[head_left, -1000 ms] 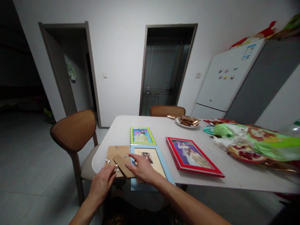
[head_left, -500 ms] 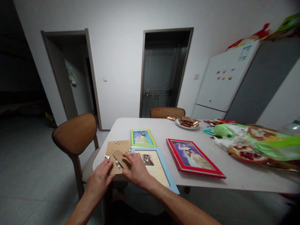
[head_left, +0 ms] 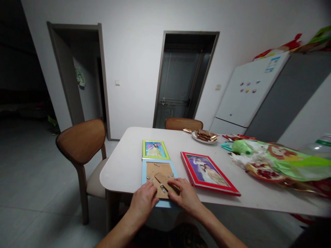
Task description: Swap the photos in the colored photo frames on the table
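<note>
My left hand (head_left: 144, 199) grips the left edge of a brown picture-frame backing board (head_left: 160, 169), its fingers bent. On the board's opposite side, my right hand (head_left: 186, 197) holds the lower right edge between thumb and fingers. Metal clips and a fold-out stand leg (head_left: 162, 179) show on the board's upper face. The board lies over the middle of a light blue picture frame (head_left: 144, 174), covering the picture there; whether it sits fully down inside I cannot tell. A lime-green picture frame (head_left: 155, 150) touches the blue one's far edge. To the right lies a red picture frame (head_left: 209, 173).
All this rests on a white table (head_left: 119, 162). A plate of gold-wrapped packets (head_left: 205, 136) stands at the back. Green packaging (head_left: 292, 160) and an opened pomegranate (head_left: 266, 172) lie at the right. Wooden chairs stand left (head_left: 82, 141) and behind (head_left: 184, 124).
Both hands have carried the backing board rightward from the bare table onto the blue frame. The blue frame's picture, visible before, is now covered. My view has shifted slightly.
</note>
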A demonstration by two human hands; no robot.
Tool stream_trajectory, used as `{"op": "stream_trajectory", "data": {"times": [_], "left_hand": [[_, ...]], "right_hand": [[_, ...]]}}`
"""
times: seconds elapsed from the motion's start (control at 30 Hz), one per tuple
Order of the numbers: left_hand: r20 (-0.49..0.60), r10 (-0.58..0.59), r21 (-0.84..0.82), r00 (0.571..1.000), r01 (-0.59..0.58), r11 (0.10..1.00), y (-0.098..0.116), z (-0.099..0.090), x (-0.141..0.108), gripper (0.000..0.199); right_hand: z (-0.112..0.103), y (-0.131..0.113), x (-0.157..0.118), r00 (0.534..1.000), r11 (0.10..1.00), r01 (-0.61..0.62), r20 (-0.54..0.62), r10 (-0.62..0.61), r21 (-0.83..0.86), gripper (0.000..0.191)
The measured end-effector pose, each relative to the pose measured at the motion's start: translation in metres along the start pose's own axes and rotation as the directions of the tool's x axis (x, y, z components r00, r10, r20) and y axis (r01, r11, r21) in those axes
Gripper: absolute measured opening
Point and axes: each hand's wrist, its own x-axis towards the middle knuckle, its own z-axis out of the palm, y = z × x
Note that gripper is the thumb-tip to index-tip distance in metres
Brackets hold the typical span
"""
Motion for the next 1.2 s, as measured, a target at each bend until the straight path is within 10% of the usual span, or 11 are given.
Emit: {"op": "stream_trajectory", "data": {"times": [0.77,1.2], "left_hand": [[0.063,-0.028,-0.017,0.998,0.029,0.999,-0.009,0.003,-0.010,0.035],[0.054,-0.029,-0.051,0.998,0.032,0.998,-0.008,-0.001,-0.012,0.029]], "right_hand": [[0.023,-0.014,0.009,0.984,0.983,0.176,0.016,-0.175,-0.061,0.013],[-0.001,-0.020,-0.010,0.921,0.927,0.375,0.131,-0.368,-0.032,0.020]]}}
